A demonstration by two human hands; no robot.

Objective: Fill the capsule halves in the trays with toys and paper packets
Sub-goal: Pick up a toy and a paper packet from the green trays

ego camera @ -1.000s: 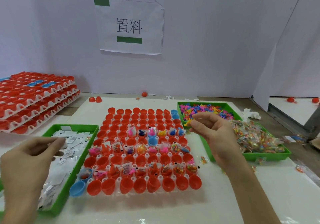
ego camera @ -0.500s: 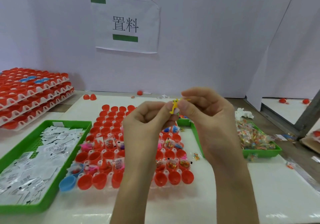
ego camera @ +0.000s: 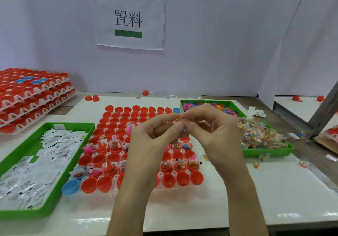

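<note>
A white tray of red capsule halves (ego camera: 113, 116) lies in the middle of the table; some halves near the front hold toys and paper packets. Above it my left hand (ego camera: 151, 140) and my right hand (ego camera: 214, 135) meet fingertip to fingertip, both pinching a small yellow toy (ego camera: 177, 120). The hands hide the tray's centre. A green tray of white paper packets (ego camera: 33, 166) sits at the left. At the right, a green tray (ego camera: 270, 153) holds loose coloured toys at the back and clear bagged toys in front.
Stacked trays of red capsule halves (ego camera: 27, 96) stand at the far left. A blue capsule half (ego camera: 70, 186) lies by the tray's front-left corner. Loose red halves (ego camera: 92, 98) lie near the back wall; stray toy bags (ego camera: 256, 164) lie at the right.
My left hand came over from the packet tray and joined my right hand above the capsule tray. Both now pinch the yellow toy, which has sunk deeper between the fingertips.
</note>
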